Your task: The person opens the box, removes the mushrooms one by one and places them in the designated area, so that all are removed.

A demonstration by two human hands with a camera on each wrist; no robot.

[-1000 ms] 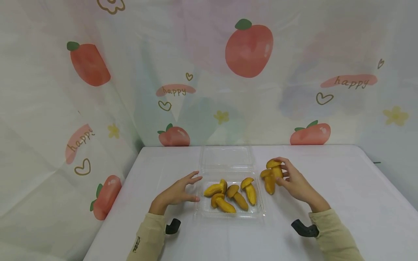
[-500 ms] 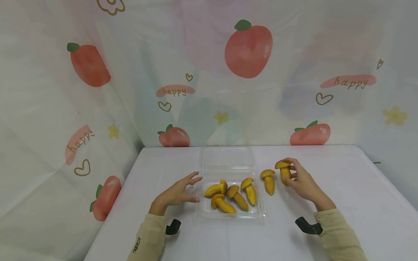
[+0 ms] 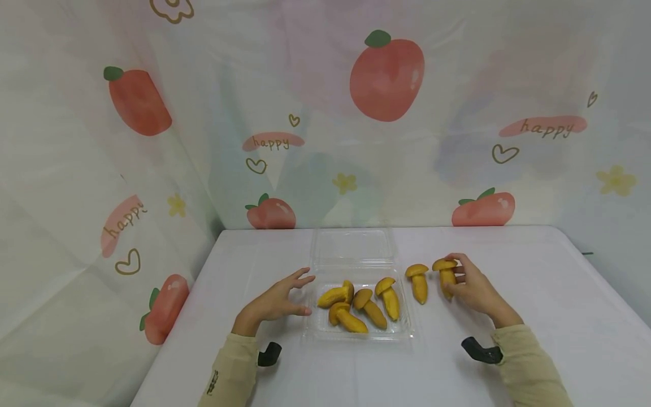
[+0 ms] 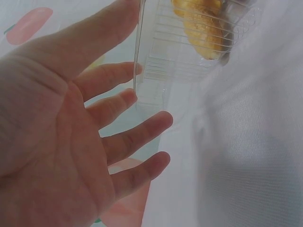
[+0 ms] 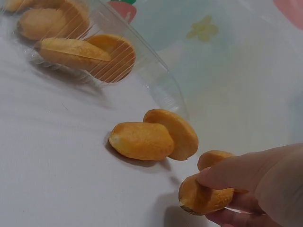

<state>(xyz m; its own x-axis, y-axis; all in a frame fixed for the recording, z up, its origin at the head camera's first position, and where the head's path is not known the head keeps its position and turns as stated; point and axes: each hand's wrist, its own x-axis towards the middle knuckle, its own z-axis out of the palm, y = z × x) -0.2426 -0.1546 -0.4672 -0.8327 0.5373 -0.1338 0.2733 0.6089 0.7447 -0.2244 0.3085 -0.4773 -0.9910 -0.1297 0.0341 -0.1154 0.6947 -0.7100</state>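
My right hand [image 3: 472,287] pinches a yellow-brown mushroom [image 3: 447,277] by its stem, right of the container; the thumb lies across the stem in the right wrist view. Just left of it, a second mushroom [image 3: 419,282] lies on the table. Several more mushrooms, one of them a mushroom [image 3: 389,298] at the right side, lie inside a clear plastic clamshell container [image 3: 356,335]. Its lid [image 3: 353,246] is folded back, away from me. My left hand [image 3: 277,297] has its fingers spread at the container's left side; in the left wrist view the fingertips are right at the clear wall.
A white cloth covers the table [image 3: 356,373]. Behind and to the left hangs a printed curtain [image 3: 325,113] with fruit and "happy" lettering. Dark curved pieces stick out beside both wrists, such as the right wrist piece [image 3: 480,351].
My right hand has moved right with its mushroom, away from the other loose one, and then lowered it slightly. The left hand and the container have stayed put.
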